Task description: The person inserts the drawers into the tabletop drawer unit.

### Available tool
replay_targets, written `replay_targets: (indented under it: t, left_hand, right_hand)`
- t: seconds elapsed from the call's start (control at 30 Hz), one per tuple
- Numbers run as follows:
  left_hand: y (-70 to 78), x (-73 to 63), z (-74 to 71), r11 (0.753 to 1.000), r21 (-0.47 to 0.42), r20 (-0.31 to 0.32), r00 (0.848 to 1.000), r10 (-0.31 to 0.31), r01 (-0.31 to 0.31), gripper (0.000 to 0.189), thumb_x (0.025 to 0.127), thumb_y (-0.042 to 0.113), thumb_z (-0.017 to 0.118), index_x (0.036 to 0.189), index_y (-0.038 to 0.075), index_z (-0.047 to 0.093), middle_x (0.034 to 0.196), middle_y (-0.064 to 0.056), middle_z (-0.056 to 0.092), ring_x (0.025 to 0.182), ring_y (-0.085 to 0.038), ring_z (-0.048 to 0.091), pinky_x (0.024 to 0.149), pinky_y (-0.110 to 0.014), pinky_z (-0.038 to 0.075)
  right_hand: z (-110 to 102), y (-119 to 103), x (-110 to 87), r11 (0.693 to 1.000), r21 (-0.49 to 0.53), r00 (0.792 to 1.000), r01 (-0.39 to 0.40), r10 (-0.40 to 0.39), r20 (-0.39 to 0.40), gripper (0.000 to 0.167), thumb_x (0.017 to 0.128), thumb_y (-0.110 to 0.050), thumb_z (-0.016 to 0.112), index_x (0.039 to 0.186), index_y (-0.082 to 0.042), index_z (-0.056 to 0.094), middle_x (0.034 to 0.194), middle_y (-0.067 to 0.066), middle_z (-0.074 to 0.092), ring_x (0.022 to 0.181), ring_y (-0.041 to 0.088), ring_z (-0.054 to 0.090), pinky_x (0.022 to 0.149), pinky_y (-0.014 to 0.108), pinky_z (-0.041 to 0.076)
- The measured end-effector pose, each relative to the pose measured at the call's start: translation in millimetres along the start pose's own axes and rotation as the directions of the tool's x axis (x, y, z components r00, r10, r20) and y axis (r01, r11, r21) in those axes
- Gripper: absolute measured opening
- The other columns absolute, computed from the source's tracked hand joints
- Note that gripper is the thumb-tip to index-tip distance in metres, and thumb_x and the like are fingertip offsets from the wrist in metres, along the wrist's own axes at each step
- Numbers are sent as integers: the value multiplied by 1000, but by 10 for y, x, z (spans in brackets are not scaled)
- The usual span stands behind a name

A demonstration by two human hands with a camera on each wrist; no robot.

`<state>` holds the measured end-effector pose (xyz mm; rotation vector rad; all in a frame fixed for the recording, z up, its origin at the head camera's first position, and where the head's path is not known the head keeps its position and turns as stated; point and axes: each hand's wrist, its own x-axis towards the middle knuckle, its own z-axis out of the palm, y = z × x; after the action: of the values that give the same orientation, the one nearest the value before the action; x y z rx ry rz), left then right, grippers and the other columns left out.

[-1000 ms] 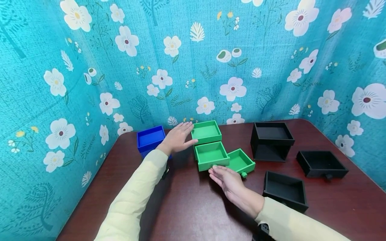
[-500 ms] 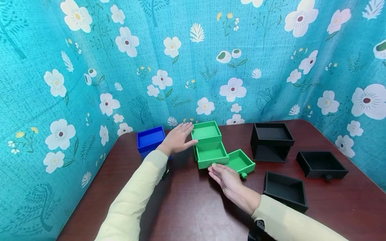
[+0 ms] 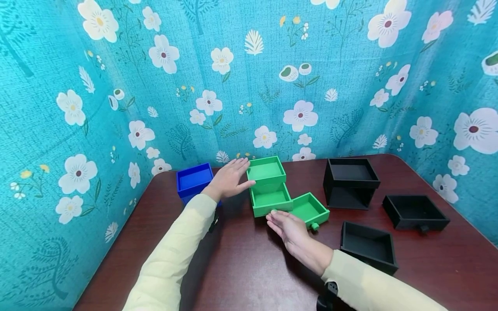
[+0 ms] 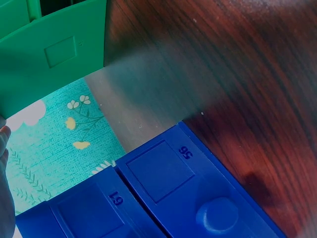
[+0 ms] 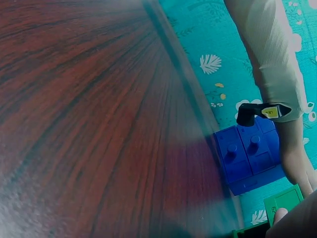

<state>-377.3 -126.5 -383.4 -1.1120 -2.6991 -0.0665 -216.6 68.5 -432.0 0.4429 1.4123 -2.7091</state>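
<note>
Left hand (image 3: 229, 178) spread against boxy green plastic cabinet (image 3: 268, 170), right hand (image 3: 292, 231) bunched at rectangular green plastic drawer (image 3: 261, 211), mid-frame, can't tell if pinching; tilted numerals on blue drawer fronts (image 4: 161, 171), left wrist view's bottom, look like "61" and "56".

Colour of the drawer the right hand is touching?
Green; the drawer shows best in the head view.

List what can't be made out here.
Head: whether the right hand pinches a knob; its fingers hide that spot on the part-open green drawer.
Left wrist: most of the left hand, cut by the left edge.
Left wrist: inside the blue drawers, behind closed fronts.
Right wrist: green panel's marking, too small.
</note>
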Motion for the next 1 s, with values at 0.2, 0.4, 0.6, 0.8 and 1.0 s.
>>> replay_targets:
  t: [0.2, 0.4, 0.6, 0.8, 1.0]
  left_hand:
    - [-8, -9, 8, 1000, -2, -7, 1000, 3, -3, 78, 97, 58, 43, 150, 1, 33, 154, -16, 31, 144, -25, 24, 118, -34, 9]
    - [-2, -3, 6, 1000, -4, -15, 1000, 8, -8, 78, 97, 57, 44, 150, 0, 34, 154, -16, 30, 143, -27, 26, 118, -35, 10]
    - [6, -6, 1, 1000, -8, -9, 1000, 2, -2, 78, 97, 56, 46, 149, 0, 34, 154, -16, 31, 144, -26, 25, 118, -36, 11]
    - [15, -5, -4, 1000, -16, -6, 1000, 1, -1, 78, 97, 56, 46, 149, 0, 34, 154, -18, 32, 143, -27, 25, 118, -38, 12]
    - [13, -4, -14, 1000, -5, 7, 1000, -12, 12, 77, 97, 56, 45, 150, 1, 33, 155, -15, 30, 144, -24, 23, 118, -36, 11]
  right_hand:
    - [41, -8, 34, 1000, -7, 1000, 13, -13, -2, 15, 93, 7, 57, 107, 9, 52, 90, 13, 69, 89, 20, 68, 90, 35, 52]
    - [89, -14, 64, 1000, 16, 1000, 15, -15, -14, 16, 93, 7, 58, 107, 9, 52, 92, 14, 69, 89, 20, 68, 95, 39, 48]
    - [138, -10, 79, 999, 23, 999, 31, -31, -28, 15, 93, 7, 58, 106, 8, 52, 95, 16, 69, 90, 20, 68, 91, 36, 51]
    - [174, 25, 87, 998, 38, 998, 55, -53, -43, 14, 94, 4, 59, 104, 5, 50, 96, 13, 70, 87, 18, 68, 90, 35, 52]
    - [212, 59, 110, 996, 40, 995, 76, -73, -64, 12, 94, 3, 59, 102, 3, 50, 94, 11, 70, 88, 18, 68, 87, 33, 53]
